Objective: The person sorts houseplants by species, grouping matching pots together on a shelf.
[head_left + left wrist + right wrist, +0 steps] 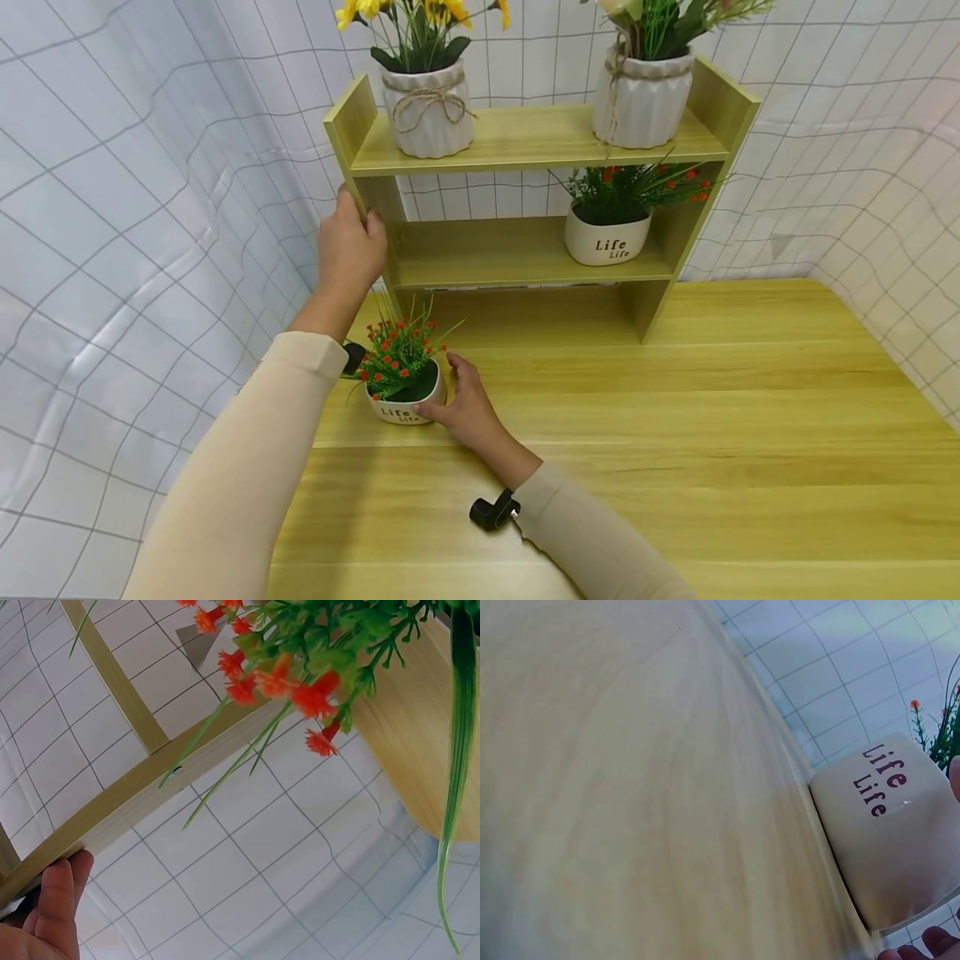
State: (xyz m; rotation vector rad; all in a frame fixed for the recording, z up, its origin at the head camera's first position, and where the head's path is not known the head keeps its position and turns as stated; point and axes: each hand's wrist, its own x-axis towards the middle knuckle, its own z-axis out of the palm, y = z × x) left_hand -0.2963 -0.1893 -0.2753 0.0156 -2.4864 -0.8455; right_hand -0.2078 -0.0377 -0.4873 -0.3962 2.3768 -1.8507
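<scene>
My left hand (351,246) grips the left side panel (351,137) of a wooden shelf. In the left wrist view, the fingers (58,900) of that hand wrap the edge of the panel. A white "Life" flowerpot (401,412) with red-flowered greenery (393,358) stands upright on the table, in front of the shelf's lower left corner. My right hand (465,408) holds this pot at its right end, thumb on the front and fingers round the far side. The right wrist view shows the flowerpot (889,840) close up, with only fingertips visible at the frame's edge.
Two ribbed white pots, one with yellow flowers (429,108) and one with pale flowers (643,100), stand on the top shelf. A matching "Life" pot (609,237) sits at the right of the middle shelf. Gridded white curtain (135,208) surrounds the wooden table (712,433).
</scene>
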